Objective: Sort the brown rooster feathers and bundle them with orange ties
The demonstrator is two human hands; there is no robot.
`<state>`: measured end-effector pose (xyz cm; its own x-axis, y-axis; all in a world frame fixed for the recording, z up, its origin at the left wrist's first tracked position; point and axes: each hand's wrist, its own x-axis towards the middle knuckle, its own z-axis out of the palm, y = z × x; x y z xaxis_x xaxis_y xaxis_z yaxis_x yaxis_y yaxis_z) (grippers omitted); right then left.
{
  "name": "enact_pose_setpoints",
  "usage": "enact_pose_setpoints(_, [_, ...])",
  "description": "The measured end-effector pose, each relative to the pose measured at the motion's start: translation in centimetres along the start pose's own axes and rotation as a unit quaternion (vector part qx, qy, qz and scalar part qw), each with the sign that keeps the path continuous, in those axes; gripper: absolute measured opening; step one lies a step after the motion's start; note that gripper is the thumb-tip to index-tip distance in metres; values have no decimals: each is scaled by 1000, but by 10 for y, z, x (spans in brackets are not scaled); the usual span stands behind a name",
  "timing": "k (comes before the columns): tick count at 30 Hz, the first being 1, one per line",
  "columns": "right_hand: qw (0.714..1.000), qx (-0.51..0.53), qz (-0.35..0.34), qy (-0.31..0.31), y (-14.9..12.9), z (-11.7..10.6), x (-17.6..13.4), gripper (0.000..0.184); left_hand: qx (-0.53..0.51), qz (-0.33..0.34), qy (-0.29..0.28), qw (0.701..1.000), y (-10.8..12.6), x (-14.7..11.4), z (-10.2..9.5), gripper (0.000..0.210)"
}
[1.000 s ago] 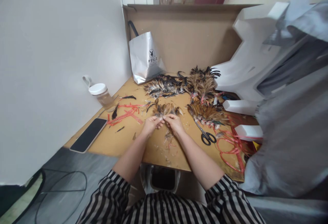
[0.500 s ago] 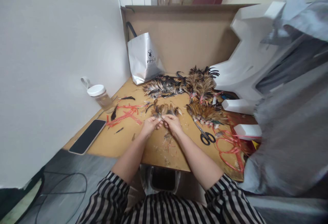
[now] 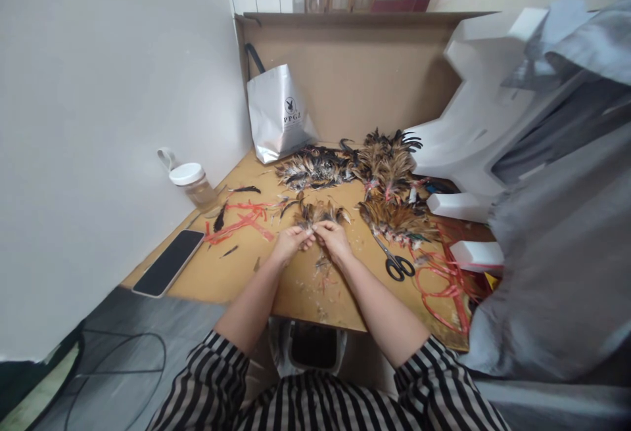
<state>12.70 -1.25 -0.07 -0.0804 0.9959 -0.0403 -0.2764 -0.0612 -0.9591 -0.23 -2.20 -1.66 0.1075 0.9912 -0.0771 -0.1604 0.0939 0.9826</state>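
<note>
Both hands meet over the middle of the table, fingertips close together at the near end of some brown and black feathers [image 3: 320, 211]. My left hand [image 3: 292, 243] is closed, its thumb and fingers pinching the feathers' base. Opposite it, my right hand [image 3: 333, 238] pinches at the same spot. The exact quill ends between the fingertips are too small to make out. To the right lies a row of brown feather bundles [image 3: 394, 219], with black-handled scissors [image 3: 398, 267] just below it. Bits of feather and red scraps [image 3: 325, 280] are strewn between my forearms.
A silver bag [image 3: 276, 112] stands at the back beside feather piles [image 3: 315, 168] and taller bundles [image 3: 387, 161]. Red strips [image 3: 241, 224], a lidded jar [image 3: 192, 184] and a phone [image 3: 169, 263] lie left. Red ribbon [image 3: 444, 286] and white foam [image 3: 476, 253] are at right.
The hands stay in nearly the same place, still pinching the feathers; only the camera view shifts slightly.
</note>
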Motion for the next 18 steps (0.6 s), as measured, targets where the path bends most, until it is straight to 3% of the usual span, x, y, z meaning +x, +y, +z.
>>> enact_pose_setpoints(6, [1000,-23,-17,0,2,1,0,25,-9,2,-14,1000,-2,-1,-1,31])
enact_pose_setpoints(11, [999,-25,0,-36,-3,-2,-1,25,19,8,-24,1000,-3,1,-4,30])
enact_pose_setpoints(15, [990,-99,-53,-89,-7,-8,1,25,66,26,-18,997,-4,2,-4,31])
enact_pose_setpoints(18, [974,-187,-98,-82,-5,-10,3,25,90,27,-30,995,-4,1,-2,29])
